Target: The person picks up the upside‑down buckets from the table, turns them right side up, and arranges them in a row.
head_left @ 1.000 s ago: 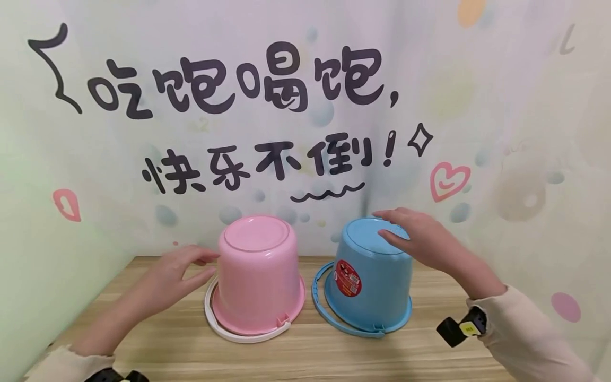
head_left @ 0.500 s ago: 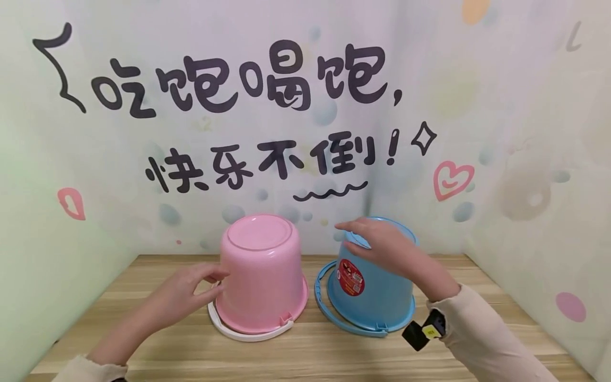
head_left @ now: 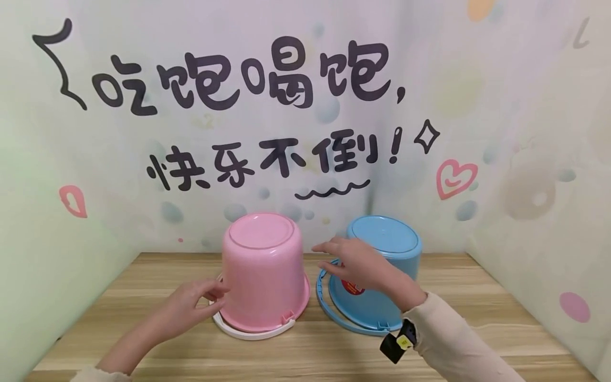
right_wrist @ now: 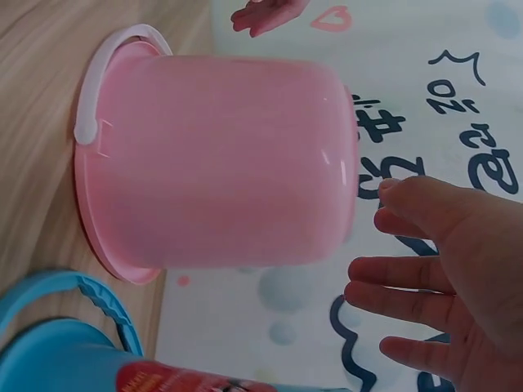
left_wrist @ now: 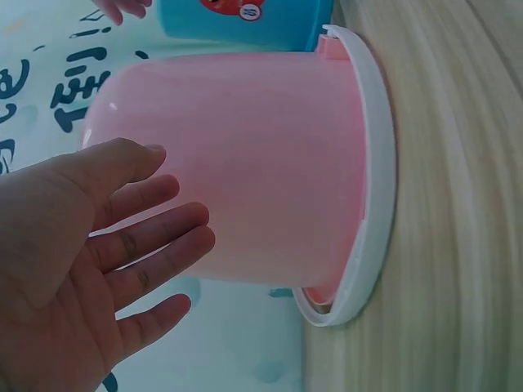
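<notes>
A pink bucket (head_left: 262, 276) stands upside down on the table, its white handle (head_left: 253, 334) lying round the rim. To its right is an upside-down blue bucket (head_left: 384, 233) with a red label (right_wrist: 176, 378) and a blue handle (head_left: 329, 313). My left hand (head_left: 183, 307) is at the pink bucket's left side with loosely bent fingers; the left wrist view shows a bare palm, and I cannot tell whether it touches. In front of the blue bucket hovers my right hand (head_left: 358, 265), fingers extended toward the pink one and holding nothing. It hides part of the red label.
The wood-grain table (head_left: 191, 361) ends at a pale curtain (head_left: 305, 116) printed with black characters and coloured spots. Pale side walls stand left and right. A dark wrist camera (head_left: 398, 342) sits on my right wrist.
My right hand has moved left and down from the top of the blue bucket toward the pink bucket. The left hand has lowered along the pink bucket's side. Both buckets stay in place.
</notes>
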### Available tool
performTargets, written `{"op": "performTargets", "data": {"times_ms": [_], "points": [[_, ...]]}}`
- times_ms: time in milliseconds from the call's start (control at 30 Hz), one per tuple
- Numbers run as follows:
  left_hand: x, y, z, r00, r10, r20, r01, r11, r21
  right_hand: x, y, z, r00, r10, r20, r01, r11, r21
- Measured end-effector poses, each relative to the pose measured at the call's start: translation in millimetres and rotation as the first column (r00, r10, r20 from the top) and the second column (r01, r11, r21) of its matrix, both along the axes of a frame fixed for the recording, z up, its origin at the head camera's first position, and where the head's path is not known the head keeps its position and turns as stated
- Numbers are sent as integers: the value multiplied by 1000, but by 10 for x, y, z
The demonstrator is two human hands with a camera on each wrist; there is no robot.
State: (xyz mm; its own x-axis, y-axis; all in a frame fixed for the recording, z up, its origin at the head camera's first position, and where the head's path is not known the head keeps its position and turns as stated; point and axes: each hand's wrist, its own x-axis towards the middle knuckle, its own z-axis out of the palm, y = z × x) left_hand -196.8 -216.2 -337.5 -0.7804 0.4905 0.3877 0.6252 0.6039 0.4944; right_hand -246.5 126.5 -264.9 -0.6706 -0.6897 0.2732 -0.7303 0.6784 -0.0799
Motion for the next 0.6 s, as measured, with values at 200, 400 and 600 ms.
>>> {"op": "performTargets", "data": {"times_ms": [200, 400, 600], "points": [[-9, -29, -130, 998, 3, 59, -5, 1000, 21, -68, -91, -159, 996, 1, 88, -2, 1000, 11], [-26, -29, -249, 995, 13, 95, -15, 1000, 21, -134, -141, -323, 985, -2, 173, 2, 1000, 5], [-56, -21, -346, 997, 5, 83, -5, 1000, 0, -197, -198, -486, 967, 16, 256, -11, 1000, -23]]}}
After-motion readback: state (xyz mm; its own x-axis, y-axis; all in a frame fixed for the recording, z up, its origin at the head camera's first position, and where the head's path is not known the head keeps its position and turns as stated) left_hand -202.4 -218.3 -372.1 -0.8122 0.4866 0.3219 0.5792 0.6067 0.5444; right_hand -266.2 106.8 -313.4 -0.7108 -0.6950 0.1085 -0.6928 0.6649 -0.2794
